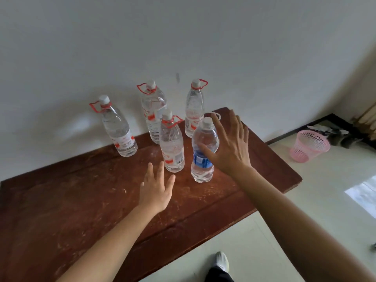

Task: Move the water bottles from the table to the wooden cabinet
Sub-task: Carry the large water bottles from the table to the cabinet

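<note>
White wall (223, 37) meets pale floor (305, 200), where a pink mesh basket (310, 146) stands near a bright light patch (364, 194).

1. The single head-worn camera looked forward and steeply down over the wooden table (61, 210).
2. It faced the white wall (183, 37) behind the table's far edge.
3. It stood near the table, which filled the lower left; the floor (305, 220) filled the lower right.

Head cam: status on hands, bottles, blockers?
Left hand open, near front red-label bottle. Right hand open at blue-label bottle, no grip yet. All five upright on table. Nothing blocking.
</note>
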A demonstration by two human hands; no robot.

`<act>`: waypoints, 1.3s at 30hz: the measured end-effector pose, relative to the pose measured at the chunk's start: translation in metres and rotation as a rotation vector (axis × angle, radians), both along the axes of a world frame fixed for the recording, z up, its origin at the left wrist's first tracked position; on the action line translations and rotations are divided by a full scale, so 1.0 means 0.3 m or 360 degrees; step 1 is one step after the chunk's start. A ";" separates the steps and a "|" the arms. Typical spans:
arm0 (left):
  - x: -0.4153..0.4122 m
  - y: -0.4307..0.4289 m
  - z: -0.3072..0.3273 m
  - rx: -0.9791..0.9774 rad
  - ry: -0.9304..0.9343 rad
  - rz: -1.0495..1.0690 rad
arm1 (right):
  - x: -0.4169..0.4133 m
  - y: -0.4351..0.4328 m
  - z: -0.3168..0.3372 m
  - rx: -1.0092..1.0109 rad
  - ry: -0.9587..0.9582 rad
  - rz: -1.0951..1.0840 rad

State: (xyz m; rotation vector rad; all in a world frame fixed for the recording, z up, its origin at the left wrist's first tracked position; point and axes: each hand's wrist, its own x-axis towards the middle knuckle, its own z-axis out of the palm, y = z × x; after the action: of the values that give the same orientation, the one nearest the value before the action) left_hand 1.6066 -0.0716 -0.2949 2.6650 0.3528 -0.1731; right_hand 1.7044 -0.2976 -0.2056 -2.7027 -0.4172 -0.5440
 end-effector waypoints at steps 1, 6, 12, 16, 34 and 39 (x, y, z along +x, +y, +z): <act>0.016 0.003 -0.008 0.0037 0.0042 0.0005 | 0.052 0.022 0.009 -0.0029 -0.0037 0.0057; 0.106 -0.028 -0.052 0.0130 0.0324 0.0226 | 0.287 0.070 -0.054 0.0273 0.0161 0.0481; 0.183 -0.185 -0.054 -0.0236 0.0637 0.0293 | 0.489 -0.101 -0.099 0.0759 0.0372 0.0329; 0.285 -0.327 -0.090 -0.0781 0.0754 0.0529 | 0.461 -0.267 -0.125 0.0936 0.0391 0.0153; 0.427 -0.502 -0.114 -0.1803 0.0714 0.0687 | 0.199 -0.394 -0.202 0.0930 0.0281 -0.0062; 0.362 -0.518 -0.046 -0.1878 0.0742 0.0663 | 0.097 -0.348 -0.079 0.0772 0.0053 -0.0098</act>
State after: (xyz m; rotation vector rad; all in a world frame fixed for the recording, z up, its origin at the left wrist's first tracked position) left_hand 1.7152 -0.2269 -0.3088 1.3385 0.6722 -0.6374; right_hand 1.7335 -0.4020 -0.2293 -2.2585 -0.1642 -0.5358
